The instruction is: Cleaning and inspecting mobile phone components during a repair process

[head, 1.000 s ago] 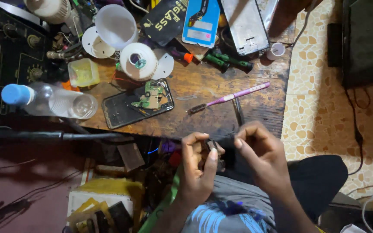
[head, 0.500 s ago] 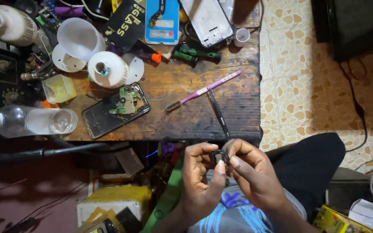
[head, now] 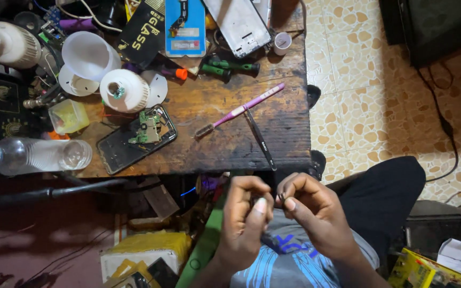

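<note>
While the hands are held low over the lap, just below the near table edge, a tiny dark part (head: 280,198) is pinched between thumb and forefinger of the right hand (head: 310,216). The left hand (head: 246,218) is curled close beside it, fingertips bunched and nearly touching the part; whether anything is gripped there cannot be told. The part is judged light, stiff and easily dropped or lost, probably fragile, so it is best taken by its edges with fingertips only. What kind of part it is cannot be made out.

Next out, the wooden table (head: 225,154) is seen. At its near edge black tweezers (head: 260,140) are laid, their far end crossed with a pink toothbrush (head: 239,110). To the left an opened phone (head: 137,138) with a green circuit board showing is laid flat, well apart from the hands. A clear plastic bottle (head: 30,156) is lying on its side at the left edge, with a small yellow box (head: 69,116) just behind it.

Farther back, white lamp housings (head: 125,90) and a white cup (head: 87,55) are clustered, green-handled screwdrivers (head: 229,68) are laid near a blue package (head: 185,28), and a phone frame (head: 238,25) is set at the far edge. A reach to the phone is crowded by the tweezers and toothbrush.
</note>
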